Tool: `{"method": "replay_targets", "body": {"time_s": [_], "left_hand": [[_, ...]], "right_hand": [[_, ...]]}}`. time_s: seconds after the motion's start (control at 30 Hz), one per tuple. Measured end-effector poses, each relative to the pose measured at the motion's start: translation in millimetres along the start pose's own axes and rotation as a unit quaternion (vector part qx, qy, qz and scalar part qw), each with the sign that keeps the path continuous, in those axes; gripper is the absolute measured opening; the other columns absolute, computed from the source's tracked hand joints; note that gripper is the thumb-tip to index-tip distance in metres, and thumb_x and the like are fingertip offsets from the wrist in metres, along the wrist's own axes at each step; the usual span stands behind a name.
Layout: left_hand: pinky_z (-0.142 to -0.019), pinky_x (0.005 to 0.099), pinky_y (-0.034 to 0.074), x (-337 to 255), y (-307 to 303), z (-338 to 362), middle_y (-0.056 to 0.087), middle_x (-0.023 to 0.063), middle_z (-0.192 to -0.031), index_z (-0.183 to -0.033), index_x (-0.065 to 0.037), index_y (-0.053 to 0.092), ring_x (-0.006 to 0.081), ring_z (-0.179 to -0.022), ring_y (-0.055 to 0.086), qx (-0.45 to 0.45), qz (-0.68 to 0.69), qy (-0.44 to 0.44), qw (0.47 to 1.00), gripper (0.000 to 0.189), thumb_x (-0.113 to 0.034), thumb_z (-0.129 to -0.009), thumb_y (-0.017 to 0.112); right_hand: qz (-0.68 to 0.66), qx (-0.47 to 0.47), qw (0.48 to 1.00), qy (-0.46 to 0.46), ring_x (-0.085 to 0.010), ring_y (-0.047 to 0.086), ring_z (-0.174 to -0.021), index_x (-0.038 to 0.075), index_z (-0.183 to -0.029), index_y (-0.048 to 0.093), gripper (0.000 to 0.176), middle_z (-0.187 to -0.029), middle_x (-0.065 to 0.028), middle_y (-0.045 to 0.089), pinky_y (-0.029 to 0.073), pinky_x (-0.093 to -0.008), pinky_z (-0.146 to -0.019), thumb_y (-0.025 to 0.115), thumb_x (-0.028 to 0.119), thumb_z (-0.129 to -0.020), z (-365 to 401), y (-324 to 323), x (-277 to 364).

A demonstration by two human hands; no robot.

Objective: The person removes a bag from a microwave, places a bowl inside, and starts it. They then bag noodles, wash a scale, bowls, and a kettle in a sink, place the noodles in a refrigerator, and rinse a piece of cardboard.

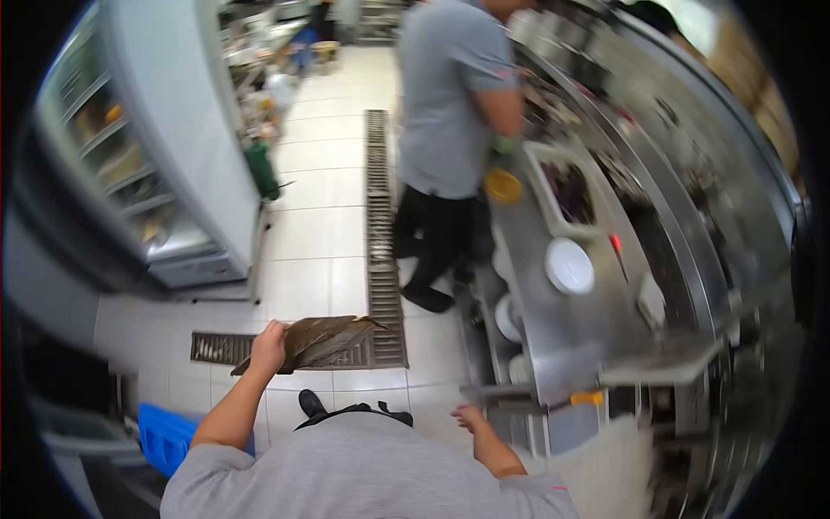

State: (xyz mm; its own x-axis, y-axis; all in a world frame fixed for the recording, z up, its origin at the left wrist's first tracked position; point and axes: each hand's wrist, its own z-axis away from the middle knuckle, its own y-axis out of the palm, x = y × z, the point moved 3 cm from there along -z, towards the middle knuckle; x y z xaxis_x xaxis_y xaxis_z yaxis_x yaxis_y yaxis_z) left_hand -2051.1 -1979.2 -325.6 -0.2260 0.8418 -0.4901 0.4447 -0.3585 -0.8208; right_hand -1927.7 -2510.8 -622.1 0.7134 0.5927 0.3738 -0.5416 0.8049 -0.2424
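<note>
My left hand [269, 348] is closed on a bundle of long brown, leaf-like sheets [327, 340], held out over the floor drain grate. The bundle points to the right, away from my fingers. My right hand [469, 418] is low beside the steel counter, near a knife [519, 400] with a yellow handle end that lies at the counter's near end. Its fingers are partly spread and nothing shows between them.
A person [450, 104] in a grey shirt stands ahead at the steel counter [553, 333], which bears a white tray [540, 186] and a white bowl [570, 265]. A glass-door fridge [177, 156] stands left, a blue container [169, 437] low left.
</note>
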Motion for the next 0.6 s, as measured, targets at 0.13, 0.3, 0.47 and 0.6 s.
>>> {"method": "replay_targets", "body": {"time_s": [0.13, 0.3, 0.47, 0.6], "left_hand": [[-0.066, 0.0423, 0.049, 41.4, -84.2, 14.7, 0.059, 0.0138, -0.086, -0.092, -0.006, 0.06, 0.0356, -0.079, 0.06, -0.095, 0.011, -0.027, 0.995, 0.012, -0.003, -0.082, 0.054], [-0.068, 0.0401, 0.05, 113.7, -169.2, 41.8, 0.061, 0.0118, -0.087, -0.091, -0.007, 0.061, 0.0321, -0.079, 0.061, -0.127, -0.007, -0.002, 0.992, 0.018, 0.0, -0.076, 0.054], [-0.073, 0.037, 0.05, 171.3, -255.8, 64.9, 0.064, 0.0101, -0.092, -0.094, -0.008, 0.063, 0.0291, -0.084, 0.062, -0.195, -0.07, 0.027, 0.978, 0.02, -0.002, -0.075, 0.058], [-0.076, 0.0376, 0.05, 218.1, -335.2, 93.7, 0.063, 0.0132, -0.099, -0.1, -0.009, 0.064, 0.0297, -0.09, 0.061, -0.187, 0.01, -0.11, 0.976, 0.022, -0.01, -0.078, 0.064]], "right_hand": [[0.306, -0.041, 0.883, -0.354, -0.0332, 0.05, -0.114, 0.008, -0.126, 0.048, 0.073, -0.122, -0.017, 0.053, 0.041, -0.0385, -0.097, 0.081, 0.019, -0.062, 104.2, 138.5, 226.1], [0.326, 0.013, 0.632, -0.703, -0.0361, 0.037, -0.128, 0.017, -0.136, 0.04, 0.087, -0.141, -0.0163, 0.038, 0.031, -0.0445, -0.105, 0.081, 0.016, -0.059, 257.6, 313.4, 399.1], [0.362, 0.199, 0.518, -0.749, -0.0299, 0.064, -0.094, 0.012, -0.111, 0.065, 0.034, -0.103, -0.0151, 0.066, 0.05, -0.0332, -0.085, 0.06, 0.004, -0.079, 322.8, 506.7, 452.4], [0.204, 0.474, 0.588, -0.623, -0.0286, 0.064, -0.099, 0.012, -0.112, 0.066, 0.033, -0.11, -0.0187, 0.064, 0.049, -0.0369, -0.09, 0.055, 0.001, -0.083, 376.0, 617.4, 490.6]]}}
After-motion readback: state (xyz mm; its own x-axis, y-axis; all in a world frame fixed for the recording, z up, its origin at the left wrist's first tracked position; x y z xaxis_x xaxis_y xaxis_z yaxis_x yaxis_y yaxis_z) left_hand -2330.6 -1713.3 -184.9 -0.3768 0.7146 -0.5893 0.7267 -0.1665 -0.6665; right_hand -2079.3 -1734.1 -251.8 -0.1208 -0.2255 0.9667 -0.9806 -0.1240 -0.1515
